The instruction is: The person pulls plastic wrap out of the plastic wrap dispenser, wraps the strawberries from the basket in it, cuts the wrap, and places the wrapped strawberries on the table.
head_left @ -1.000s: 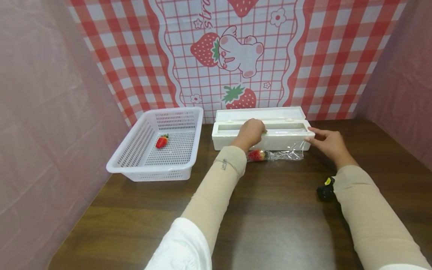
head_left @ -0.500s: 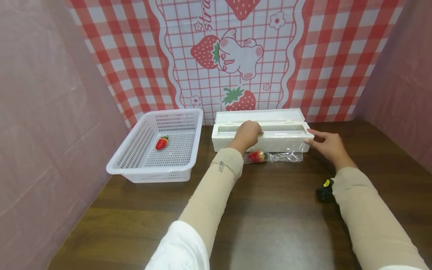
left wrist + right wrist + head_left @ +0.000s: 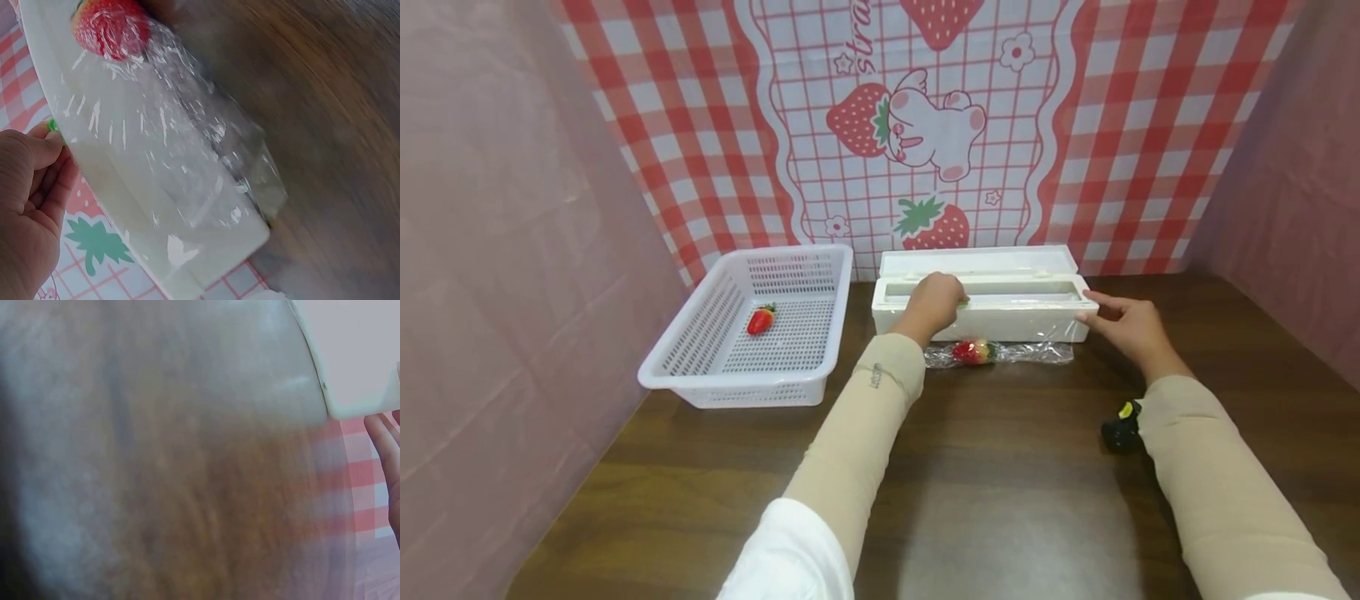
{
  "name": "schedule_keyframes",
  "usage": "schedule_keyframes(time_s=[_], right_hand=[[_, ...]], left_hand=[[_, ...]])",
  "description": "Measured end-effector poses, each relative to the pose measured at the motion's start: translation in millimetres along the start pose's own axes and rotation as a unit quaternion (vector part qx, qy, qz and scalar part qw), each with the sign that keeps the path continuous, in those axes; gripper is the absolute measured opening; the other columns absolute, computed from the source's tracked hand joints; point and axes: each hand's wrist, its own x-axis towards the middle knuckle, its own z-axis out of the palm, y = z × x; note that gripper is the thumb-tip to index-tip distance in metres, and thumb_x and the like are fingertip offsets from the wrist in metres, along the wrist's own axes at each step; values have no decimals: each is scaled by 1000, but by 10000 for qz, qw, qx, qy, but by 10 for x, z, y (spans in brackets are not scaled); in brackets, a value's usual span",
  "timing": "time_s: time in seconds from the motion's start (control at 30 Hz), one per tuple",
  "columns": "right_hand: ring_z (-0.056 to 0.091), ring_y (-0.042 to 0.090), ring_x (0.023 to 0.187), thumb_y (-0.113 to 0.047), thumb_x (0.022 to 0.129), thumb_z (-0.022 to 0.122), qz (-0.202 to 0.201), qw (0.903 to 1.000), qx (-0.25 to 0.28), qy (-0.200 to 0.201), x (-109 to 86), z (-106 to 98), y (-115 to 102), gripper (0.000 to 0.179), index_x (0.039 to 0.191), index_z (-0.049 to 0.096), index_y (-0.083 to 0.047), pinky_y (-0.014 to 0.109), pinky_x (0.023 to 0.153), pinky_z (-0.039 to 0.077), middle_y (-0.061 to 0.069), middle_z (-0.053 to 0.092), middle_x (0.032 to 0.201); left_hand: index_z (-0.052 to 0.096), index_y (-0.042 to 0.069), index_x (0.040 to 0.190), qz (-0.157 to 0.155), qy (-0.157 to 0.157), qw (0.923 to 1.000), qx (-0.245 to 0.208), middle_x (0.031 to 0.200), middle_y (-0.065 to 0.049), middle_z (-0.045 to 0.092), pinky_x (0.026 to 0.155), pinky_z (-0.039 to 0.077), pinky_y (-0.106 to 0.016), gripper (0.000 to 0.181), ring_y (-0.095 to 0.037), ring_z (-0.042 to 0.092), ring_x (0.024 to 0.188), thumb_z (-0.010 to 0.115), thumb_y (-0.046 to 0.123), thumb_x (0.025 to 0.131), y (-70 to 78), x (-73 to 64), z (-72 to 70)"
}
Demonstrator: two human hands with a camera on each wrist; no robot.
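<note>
A white cling film dispenser lies at the back of the table with its lid raised. At its front edge my left hand pinches a small green slide cutter, mostly hidden by the fingers. My right hand grips the dispenser's right end, thumb low on the front and fingers above. Clear cling film hangs down the front and lies crumpled along the base. Within it rests a red strawberry, which also shows under shiny film in the left wrist view.
To the left stands a white perforated basket with one strawberry inside. A black object with a yellow mark is beside the right forearm. A strawberry-print checked cloth hangs behind.
My left hand has slid left along the dispenser's front edge with the cutter, uncovering more of the strawberry and film. The right hand stays on the dispenser's end.
</note>
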Motion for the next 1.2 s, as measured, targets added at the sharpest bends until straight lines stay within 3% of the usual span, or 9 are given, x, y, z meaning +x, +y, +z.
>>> schedule_keyframes(time_s=[0.4, 1.2], right_hand=[[49, 30, 89, -38, 88, 72, 89, 9999, 51, -82, -18, 5, 5, 56, 132, 59, -4, 16, 63, 39, 33, 63, 109], [50, 28, 86, -35, 89, 72, 68, 9999, 72, -61, -18, -5, -15, 55, 131, 59, -3, 12, 61, 40, 32, 65, 108]], left_hand=[[76, 16, 105, 42, 88, 10000, 24, 105, 1, 73, 90, 50, -27, 16, -17, 66, 98, 66, 15, 92, -108, -69, -10], [77, 14, 102, -49, 58, 9999, -99, 103, -2, 73, 89, 51, -30, 17, -21, 67, 97, 69, 11, 88, -254, -107, -28]])
